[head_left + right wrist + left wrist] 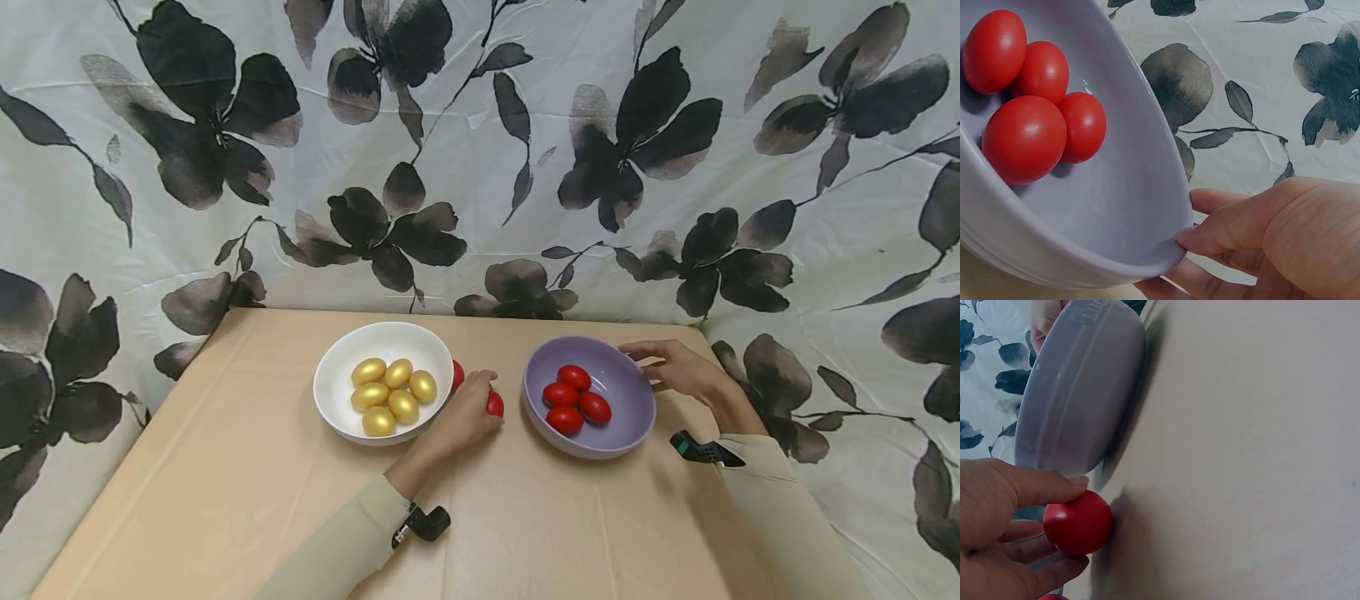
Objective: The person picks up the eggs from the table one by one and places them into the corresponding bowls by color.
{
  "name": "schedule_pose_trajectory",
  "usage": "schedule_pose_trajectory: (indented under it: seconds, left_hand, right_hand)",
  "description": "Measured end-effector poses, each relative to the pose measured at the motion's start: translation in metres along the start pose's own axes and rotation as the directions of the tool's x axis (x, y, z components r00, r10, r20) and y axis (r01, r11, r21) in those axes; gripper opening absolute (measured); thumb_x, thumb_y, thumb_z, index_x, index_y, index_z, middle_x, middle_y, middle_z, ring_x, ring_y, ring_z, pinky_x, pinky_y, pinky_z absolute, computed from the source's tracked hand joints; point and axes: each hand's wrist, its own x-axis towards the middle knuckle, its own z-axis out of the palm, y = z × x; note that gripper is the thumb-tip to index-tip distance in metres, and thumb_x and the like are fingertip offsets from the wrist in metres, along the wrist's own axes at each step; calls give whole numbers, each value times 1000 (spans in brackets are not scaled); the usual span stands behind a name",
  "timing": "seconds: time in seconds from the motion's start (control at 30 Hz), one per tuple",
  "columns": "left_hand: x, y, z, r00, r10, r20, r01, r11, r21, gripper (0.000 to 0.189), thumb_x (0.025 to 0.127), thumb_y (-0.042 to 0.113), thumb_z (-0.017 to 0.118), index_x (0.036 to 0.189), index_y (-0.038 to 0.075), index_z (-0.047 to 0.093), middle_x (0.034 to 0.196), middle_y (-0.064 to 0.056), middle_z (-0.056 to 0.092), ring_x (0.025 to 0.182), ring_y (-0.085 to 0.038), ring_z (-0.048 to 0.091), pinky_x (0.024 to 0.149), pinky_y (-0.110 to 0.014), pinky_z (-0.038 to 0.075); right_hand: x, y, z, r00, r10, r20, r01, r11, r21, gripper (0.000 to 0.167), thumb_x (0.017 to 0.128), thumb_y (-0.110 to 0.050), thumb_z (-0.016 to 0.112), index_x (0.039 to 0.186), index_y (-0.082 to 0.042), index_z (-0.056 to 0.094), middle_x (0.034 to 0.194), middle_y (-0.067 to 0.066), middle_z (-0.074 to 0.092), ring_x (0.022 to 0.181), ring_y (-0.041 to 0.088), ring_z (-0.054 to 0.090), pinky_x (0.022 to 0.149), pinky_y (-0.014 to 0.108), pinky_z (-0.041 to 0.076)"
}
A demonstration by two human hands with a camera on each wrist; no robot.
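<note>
My left hand point(467, 410) pinches a red egg point(1079, 522) between thumb and fingers, low over the table in the gap between two bowls. Part of another red egg point(457, 375) shows beyond that hand, beside the white bowl point(333, 408); the hand hides the rest. At the right, my right hand point(686, 371) grips the rim of the purple bowl point(1141, 206), its thumb at the rim and its fingers on the outer side. Several red eggs point(1025, 139) lie together in the purple bowl. Several gold eggs point(403, 406) sit in the white bowl.
Both bowls stand toward the back of a table with a light tan surface point(525, 517). Behind its far edge hangs a white cloth point(517, 167) with dark flowers. Each wrist carries a black camera strap point(420, 523).
</note>
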Motion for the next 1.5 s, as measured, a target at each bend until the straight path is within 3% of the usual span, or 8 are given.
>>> schedule_pose_trajectory:
  seconds: [0.1, 0.4, 0.77, 1.13, 1.5]
  left_hand:
    - [2, 0, 1, 1000, -1, 1, 1, 1000, -8, 72, 84, 10, 81, 145, 1, 45, 125, -13, 61, 117, -25, 58, 107, -40, 48]
    - [5, 2, 1, 1000, 7, 11, -8, 998, 58, 42, 84, 11, 79, 122, 0, 64, 111, -12, 64, 102, -22, 61, 92, -37, 55]
    - [9, 7, 0, 998, -53, 26, 51, 997, 56, 51, 87, 12, 75, 134, 2, 59, 119, -14, 62, 107, -23, 60, 97, -40, 55]
    - [14, 18, -9, 999, -32, -12, 32, 999, 27, 45, 89, 11, 73, 131, 1, 60, 122, -13, 60, 108, -25, 60, 96, -41, 54]
    - [19, 28, -25, 1000, -19, -5, 19, 999, -45, 45, 90, 10, 69, 134, 5, 59, 128, -10, 58, 110, -24, 57, 95, -39, 55]
  right_hand:
    - [1, 2, -1, 1000, -3, 2, 3, 1000, 0, 53, 97, 3, 50, 149, -5, 49, 145, 28, 50, 127, 47, 55, 90, 53, 57]
    - [3, 2, -3, 1000, -14, 10, 14, 1000, 12, 53, 97, 5, 50, 149, -3, 49, 144, 29, 50, 127, 48, 55, 89, 53, 57]
    - [6, 1, -6, 1000, -12, 14, 12, 1000, 3, 53, 97, 5, 50, 149, -3, 49, 144, 29, 49, 127, 48, 55, 90, 53, 57]
    - [9, 1, -7, 1000, -14, 17, 14, 1000, 8, 53, 97, 4, 50, 149, -4, 49, 144, 28, 50, 128, 47, 53, 91, 53, 56]
    - [9, 1, -6, 1000, -6, 17, 6, 1000, 8, 54, 97, 3, 50, 150, -4, 48, 146, 28, 48, 129, 49, 52, 91, 54, 56]
